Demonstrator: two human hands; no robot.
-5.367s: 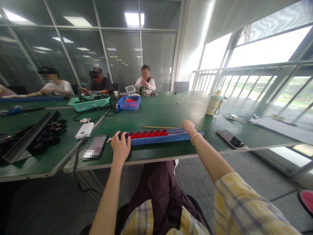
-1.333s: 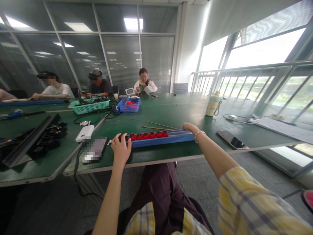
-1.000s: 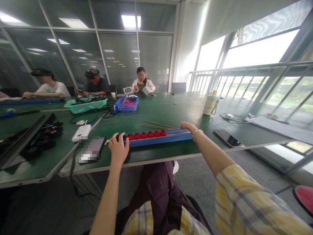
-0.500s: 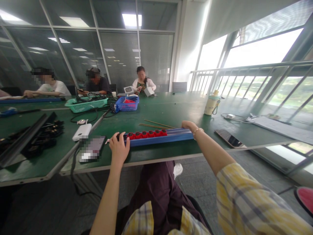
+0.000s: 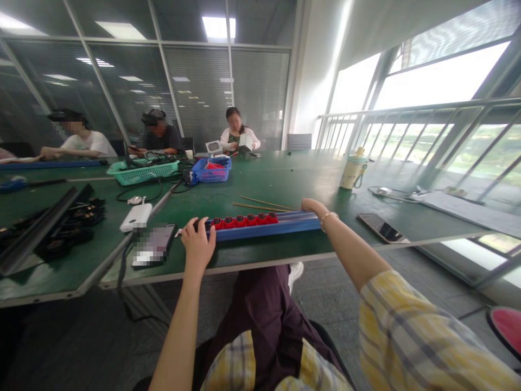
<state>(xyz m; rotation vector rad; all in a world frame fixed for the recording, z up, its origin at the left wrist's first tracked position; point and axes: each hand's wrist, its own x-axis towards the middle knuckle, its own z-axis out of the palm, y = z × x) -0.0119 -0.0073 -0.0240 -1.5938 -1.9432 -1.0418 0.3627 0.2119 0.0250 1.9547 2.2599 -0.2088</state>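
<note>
A long blue channel point(image 5: 268, 231) lies along the table near its front edge. Several red blocks with dark tops point(image 5: 240, 221) sit in a row inside its left and middle part; the right stretch shows bare pale lining. My left hand point(image 5: 198, 239) grips the channel's left end, thumb on the near side and fingers over the top, beside a small dark piece. At the right end my right hand point(image 5: 315, 207) is curled over the channel's far side, its fingertips mostly hidden. Thin brown sticks point(image 5: 262, 206) lie just behind the channel.
Left of me are a phone point(image 5: 154, 245), a white device point(image 5: 136, 217) and a heap of black parts point(image 5: 67, 233). Green point(image 5: 142, 172) and blue point(image 5: 211, 170) baskets stand farther back. A bottle point(image 5: 353, 171) and another phone point(image 5: 380, 227) are on the right. Several people sit across the table.
Both hands and the channel stay practically in place. The view has tilted slightly. Across the table, a person has moved the white box in their hands.
</note>
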